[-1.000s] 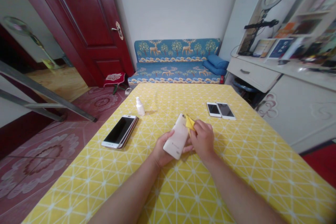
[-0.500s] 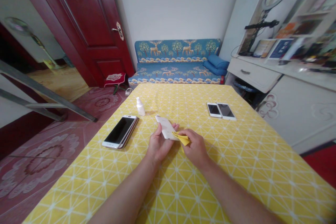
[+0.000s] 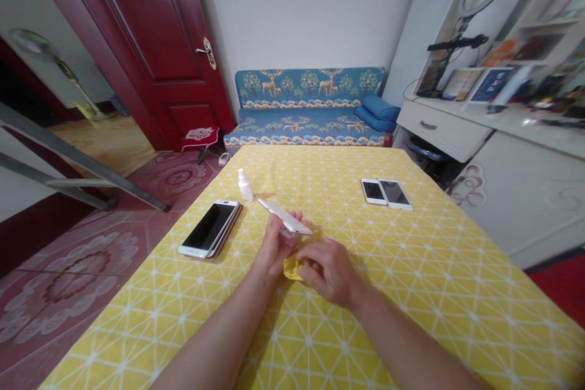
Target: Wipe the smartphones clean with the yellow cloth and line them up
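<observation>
My left hand (image 3: 278,244) is closed around a white smartphone (image 3: 284,217), held tilted above the table, its pale face turned up. Close beside it, my right hand (image 3: 326,268) pinches a yellow cloth (image 3: 291,268), low and just below the phone, apart from it. The right fingers curl over much of the cloth. To the left lies a stack of phones (image 3: 210,228), the top one white-framed with a dark screen. A small white spray bottle (image 3: 245,186) stands upright behind that stack.
Two white phones, a smaller one (image 3: 373,191) and a larger one (image 3: 395,194), lie side by side at the right on the yellow patterned tablecloth (image 3: 411,292). Beyond the table is a blue sofa (image 3: 301,116); a white cabinet (image 3: 516,189) stands at the right.
My right hand has drawn the cloth off the phone's lower end, down and to the left. The phone has tipped to a flatter angle in my left hand.
</observation>
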Available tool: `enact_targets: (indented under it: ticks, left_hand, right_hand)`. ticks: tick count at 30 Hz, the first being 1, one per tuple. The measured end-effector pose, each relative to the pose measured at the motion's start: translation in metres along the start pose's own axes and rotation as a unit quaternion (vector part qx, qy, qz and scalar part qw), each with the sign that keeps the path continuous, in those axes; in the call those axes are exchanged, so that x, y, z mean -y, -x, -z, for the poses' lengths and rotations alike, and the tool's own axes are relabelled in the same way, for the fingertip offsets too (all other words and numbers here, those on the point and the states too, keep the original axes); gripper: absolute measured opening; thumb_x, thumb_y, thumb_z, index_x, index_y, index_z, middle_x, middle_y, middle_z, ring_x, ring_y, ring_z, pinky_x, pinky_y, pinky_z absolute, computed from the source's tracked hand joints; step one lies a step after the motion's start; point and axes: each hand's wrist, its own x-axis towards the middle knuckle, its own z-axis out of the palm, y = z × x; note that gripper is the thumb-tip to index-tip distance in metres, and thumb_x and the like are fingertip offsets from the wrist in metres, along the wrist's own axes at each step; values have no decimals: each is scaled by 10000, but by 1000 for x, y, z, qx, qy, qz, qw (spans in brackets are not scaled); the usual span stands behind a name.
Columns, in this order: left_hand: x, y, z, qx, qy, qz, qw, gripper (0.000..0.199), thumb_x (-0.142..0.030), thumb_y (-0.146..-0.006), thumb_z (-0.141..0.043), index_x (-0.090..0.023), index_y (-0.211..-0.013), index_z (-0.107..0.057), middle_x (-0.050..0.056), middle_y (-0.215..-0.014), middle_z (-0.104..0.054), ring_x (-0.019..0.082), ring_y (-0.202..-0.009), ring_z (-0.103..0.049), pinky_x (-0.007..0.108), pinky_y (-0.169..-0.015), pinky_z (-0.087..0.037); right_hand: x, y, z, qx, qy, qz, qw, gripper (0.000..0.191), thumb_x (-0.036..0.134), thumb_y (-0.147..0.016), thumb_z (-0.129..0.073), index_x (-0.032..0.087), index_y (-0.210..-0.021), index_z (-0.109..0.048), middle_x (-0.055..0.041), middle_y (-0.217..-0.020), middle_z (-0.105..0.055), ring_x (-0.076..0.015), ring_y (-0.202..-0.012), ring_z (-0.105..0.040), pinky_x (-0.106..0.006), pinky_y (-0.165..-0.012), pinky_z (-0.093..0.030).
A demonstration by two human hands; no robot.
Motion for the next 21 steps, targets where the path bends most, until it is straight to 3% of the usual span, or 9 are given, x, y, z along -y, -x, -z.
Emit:
enact_targets:
  ticks: [4, 7, 11, 15, 21]
  left_hand:
    - [7, 0, 5, -1, -109, -66, 992, 794, -236, -700, -779, -344, -1371, -368, -36, -820, -663, 127, -736, -667, 258, -741, -542]
    - [10, 0, 4, -19, -182, -77, 980, 954, -199, -661, -793, -358, -1443, -271, -32, -824, -670, 132, -675, -663, 223, -653, -524]
    - [10, 2, -2, -21, -219, -122, 968, 1019, -152, -629, -796, -340, -1463, -242, 21, -999, -694, 160, -783, -677, 255, -722, -529]
    - [9, 5, -6, 5, -251, -156, 955, 1077, -124, -622, -793, -347, -1482, -184, 40, -1064, -693, 177, -850, -679, 274, -780, -527]
    - [13, 2, -1, 2, -275, -143, 951, 1154, -149, -634, -794, -352, -1496, -54, 33, -990, -699, 183, -814, -684, 290, -750, -539]
  right_hand:
    - [-7, 3, 0, -109, -60, -107, 986, 241, 411, -905, -440, 206, -932, -563, 33, -601, -559, -134, -526, -519, -248, -540, -347]
    - [-16, 1, -6, -145, -67, -181, 971, 221, 426, -874, -520, 207, -871, -554, 52, -553, -517, -125, -501, -492, -233, -507, -339]
    - [-26, -3, -11, -169, -142, -241, 945, 306, 451, -866, -514, 205, -685, -537, 53, -521, -466, -112, -484, -437, -224, -477, -329]
    - [-33, -6, -9, -192, -238, -269, 913, 309, 464, -849, -522, 180, -759, -604, 65, -494, -427, -107, -458, -405, -225, -456, -329]
    - [-38, -3, -11, -154, -229, -275, 921, 261, 427, -827, -553, 174, -776, -596, 51, -526, -507, -107, -477, -448, -219, -470, -333]
